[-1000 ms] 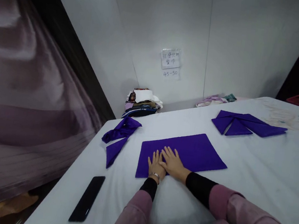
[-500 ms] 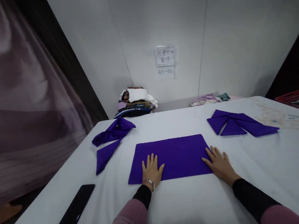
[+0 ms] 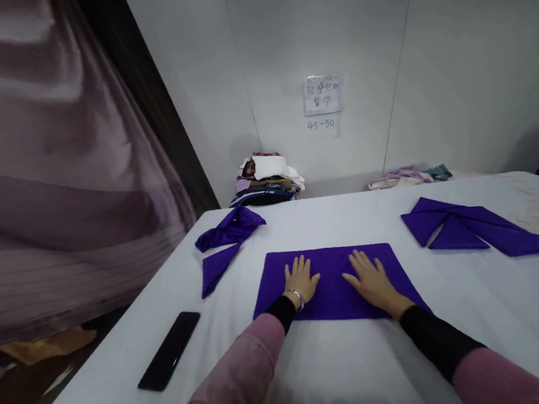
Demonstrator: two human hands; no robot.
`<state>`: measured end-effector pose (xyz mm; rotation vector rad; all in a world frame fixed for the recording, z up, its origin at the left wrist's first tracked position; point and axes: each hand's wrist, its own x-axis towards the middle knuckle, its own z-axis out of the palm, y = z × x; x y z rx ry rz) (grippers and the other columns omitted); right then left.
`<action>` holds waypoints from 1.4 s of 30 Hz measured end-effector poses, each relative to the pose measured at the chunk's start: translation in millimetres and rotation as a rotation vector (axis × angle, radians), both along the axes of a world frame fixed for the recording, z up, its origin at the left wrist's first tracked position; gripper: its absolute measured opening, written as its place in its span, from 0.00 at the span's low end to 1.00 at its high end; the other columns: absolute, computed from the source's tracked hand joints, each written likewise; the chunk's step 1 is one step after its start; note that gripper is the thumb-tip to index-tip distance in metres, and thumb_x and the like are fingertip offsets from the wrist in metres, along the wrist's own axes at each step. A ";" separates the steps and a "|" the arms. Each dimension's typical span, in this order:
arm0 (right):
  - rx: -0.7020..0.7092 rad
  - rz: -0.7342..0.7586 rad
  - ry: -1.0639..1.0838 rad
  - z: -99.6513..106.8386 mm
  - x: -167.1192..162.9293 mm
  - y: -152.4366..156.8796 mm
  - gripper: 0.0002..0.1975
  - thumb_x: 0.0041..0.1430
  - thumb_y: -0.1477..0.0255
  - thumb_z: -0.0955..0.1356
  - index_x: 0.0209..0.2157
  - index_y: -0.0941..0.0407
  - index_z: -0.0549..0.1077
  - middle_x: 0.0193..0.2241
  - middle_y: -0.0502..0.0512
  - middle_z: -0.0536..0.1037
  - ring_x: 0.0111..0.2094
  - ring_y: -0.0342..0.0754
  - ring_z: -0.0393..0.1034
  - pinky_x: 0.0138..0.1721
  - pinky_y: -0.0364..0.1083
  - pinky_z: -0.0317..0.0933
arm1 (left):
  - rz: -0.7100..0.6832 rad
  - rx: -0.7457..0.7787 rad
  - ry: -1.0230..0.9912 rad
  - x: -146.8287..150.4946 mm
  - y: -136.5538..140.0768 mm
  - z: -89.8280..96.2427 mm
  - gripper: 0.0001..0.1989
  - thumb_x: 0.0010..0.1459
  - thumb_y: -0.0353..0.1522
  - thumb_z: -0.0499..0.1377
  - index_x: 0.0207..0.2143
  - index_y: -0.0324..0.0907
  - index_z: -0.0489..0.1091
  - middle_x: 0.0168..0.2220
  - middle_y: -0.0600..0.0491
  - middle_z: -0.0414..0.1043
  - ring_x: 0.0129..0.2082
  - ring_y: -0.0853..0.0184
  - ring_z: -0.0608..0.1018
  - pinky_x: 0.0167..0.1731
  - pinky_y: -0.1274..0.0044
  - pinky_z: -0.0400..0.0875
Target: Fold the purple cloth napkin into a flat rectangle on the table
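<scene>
So you've got the flat purple cloth [image 3: 331, 283] lying in the middle of the white tabletop [image 3: 328, 360], right in front of you, with both hands over it. Your left hand [image 3: 301, 280], the one with the bracelet [image 3: 297, 298], is palm-down on the left part, and your right hand [image 3: 372, 281] is palm-down farther right, well apart from it. Neither grip is pinching anything, fingers are just spread loose. There's a crumpled purple cloth [image 3: 218, 269] off to your left, a black phone [image 3: 169, 351] nearer you, and a folded purple cloth [image 3: 467, 231] beyond your right hand.
</scene>
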<state>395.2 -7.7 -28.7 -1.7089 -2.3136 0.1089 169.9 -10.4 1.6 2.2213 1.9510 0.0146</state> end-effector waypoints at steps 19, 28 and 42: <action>-0.101 0.043 -0.035 -17.8 -14.3 72.7 0.38 0.59 0.47 0.49 0.61 0.58 0.54 0.63 0.60 0.52 0.63 0.54 0.42 0.60 0.59 0.38 | -0.024 0.086 0.077 -13.4 40.7 -35.9 0.36 0.60 0.50 0.34 0.63 0.40 0.46 0.66 0.51 0.41 0.65 0.60 0.43 0.61 0.60 0.39; -0.080 -0.206 -0.122 -31.2 84.2 69.7 0.38 0.59 0.50 0.48 0.62 0.61 0.52 0.63 0.62 0.51 0.63 0.56 0.41 0.59 0.61 0.38 | -0.005 0.026 0.064 -13.2 41.7 -29.0 0.37 0.59 0.52 0.34 0.63 0.40 0.46 0.66 0.50 0.41 0.65 0.59 0.43 0.61 0.59 0.39; -0.037 -0.154 -0.154 -50.1 95.0 75.3 0.37 0.59 0.52 0.48 0.61 0.62 0.53 0.62 0.63 0.53 0.62 0.58 0.43 0.58 0.63 0.41 | -0.108 0.027 0.007 7.5 60.5 -32.3 0.39 0.57 0.55 0.32 0.64 0.44 0.43 0.66 0.53 0.40 0.65 0.59 0.41 0.61 0.61 0.39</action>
